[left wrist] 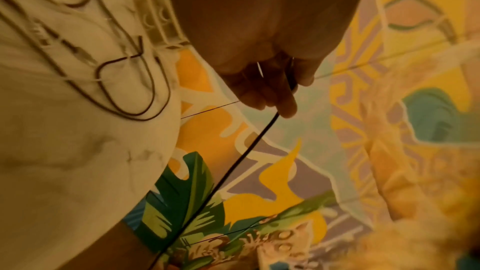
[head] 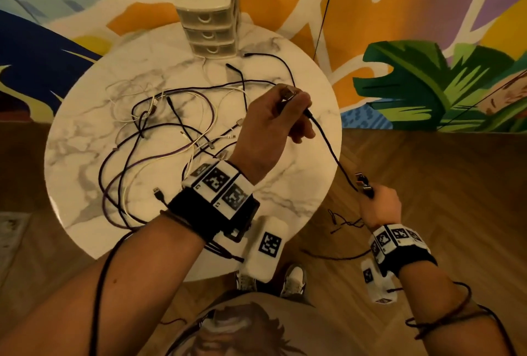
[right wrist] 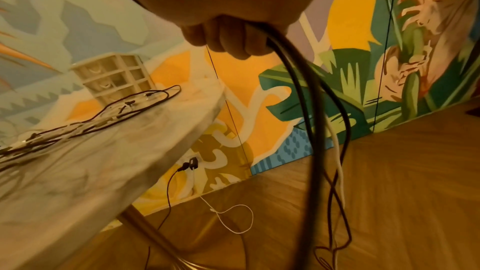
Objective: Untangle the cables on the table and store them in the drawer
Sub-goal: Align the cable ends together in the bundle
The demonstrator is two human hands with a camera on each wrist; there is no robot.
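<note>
A tangle of black, white and purple cables (head: 171,133) lies on the round marble table (head: 299,201). My left hand (head: 293,110) is raised over the table's right side and pinches a black cable (head: 328,147) near its plug. That cable runs taut down to my right hand (head: 373,196), which grips its other end beyond the table's edge, over the floor. In the left wrist view the left hand (left wrist: 272,93) has its fingers curled round the black cable (left wrist: 244,155). The right hand (right wrist: 228,38) holds cable strands (right wrist: 311,110) that hang downward. The cream three-drawer unit (head: 208,13) stands at the far edge, all drawers closed.
Wood floor (head: 442,184) lies to the right of the table, with a painted mural wall (head: 427,27) behind it. A plug sits in a wall socket (right wrist: 191,164) under the table, and a loose white cord (right wrist: 233,219) lies on the floor. A table leg (right wrist: 153,233) stands close by.
</note>
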